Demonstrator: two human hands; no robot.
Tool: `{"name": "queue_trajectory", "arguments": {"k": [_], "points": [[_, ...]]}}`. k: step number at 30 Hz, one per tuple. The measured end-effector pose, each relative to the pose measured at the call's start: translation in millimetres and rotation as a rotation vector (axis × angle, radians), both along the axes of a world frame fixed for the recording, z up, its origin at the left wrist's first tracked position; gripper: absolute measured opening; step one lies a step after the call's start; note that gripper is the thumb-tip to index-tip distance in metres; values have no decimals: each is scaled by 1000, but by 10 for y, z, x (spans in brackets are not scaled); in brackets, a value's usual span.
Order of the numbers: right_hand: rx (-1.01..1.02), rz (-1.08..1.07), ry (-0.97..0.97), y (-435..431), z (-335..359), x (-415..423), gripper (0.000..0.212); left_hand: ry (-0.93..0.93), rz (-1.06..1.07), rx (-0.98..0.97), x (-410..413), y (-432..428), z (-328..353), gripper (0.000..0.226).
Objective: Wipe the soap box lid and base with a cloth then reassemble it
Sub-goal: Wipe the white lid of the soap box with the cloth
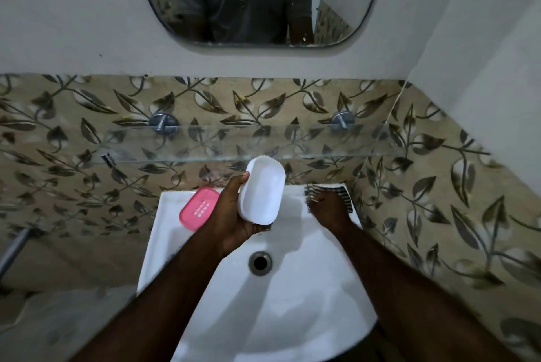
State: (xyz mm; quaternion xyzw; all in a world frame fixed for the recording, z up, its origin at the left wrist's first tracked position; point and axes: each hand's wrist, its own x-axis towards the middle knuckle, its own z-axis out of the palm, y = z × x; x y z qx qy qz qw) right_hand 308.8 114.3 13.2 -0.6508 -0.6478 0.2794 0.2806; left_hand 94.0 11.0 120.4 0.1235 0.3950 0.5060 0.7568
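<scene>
White oval plastic soap box lid [261, 190] held hollow side up over white ceramic sink [292, 317], gripped by left hand [231, 215], likely ready for wiping. Pink slotted plastic base [199, 209] parked on rear-left rim. Right hand [330, 208] laid on striped cloth [341, 189]; grasp cannot be told.

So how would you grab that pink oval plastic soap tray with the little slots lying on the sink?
I'd pinch its two long rounded edges across the narrow width, coming down from above. The pink oval plastic soap tray lies flat on the rim of the white sink, so nothing fits underneath, and the left hand holding the white oval box shell covers its right end.
</scene>
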Motion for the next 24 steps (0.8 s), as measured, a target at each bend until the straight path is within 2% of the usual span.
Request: {"name": "queue_trajectory", "arguments": {"k": [4, 6, 8, 12, 14, 17, 19, 20, 22, 24], "points": [[64, 74, -48, 201, -179, 157, 18, 3, 17, -12, 38, 61, -78, 69], [22, 109, -65, 303, -229, 162, 11, -13, 19, -5, 41, 64, -133, 71], [-100, 101, -153, 421, -303, 131, 22, -18, 18, 4, 29, 69, -193, 69], [-189, 82, -561, 545, -318, -26, 48, -11, 32, -6, -26, 57, -252, 68], [-207, 28, -634, 551, -239, -81, 39, 3, 50, -1, -49, 54, -247, 66], [-196, -15, -607, 613, -226, -5, 27, 11, 80, 4, -74, 49, -239, 58], [-216, -113, -390, 607, -182, 86, 31, 1, 85, -9, -94, 48, -243, 57], [-233, -192, -206, 579, -154, 129, 35, -1, 79, -15, -101, 48, -239, 58], [-237, -327, 251, 424, -54, 207, 34, 4, 61, -15, -100, 48, -215, 59], [-288, -368, 785, 137, 108, 218, 37, 20, 70, -30, -82, 40, -181, 57]]}}
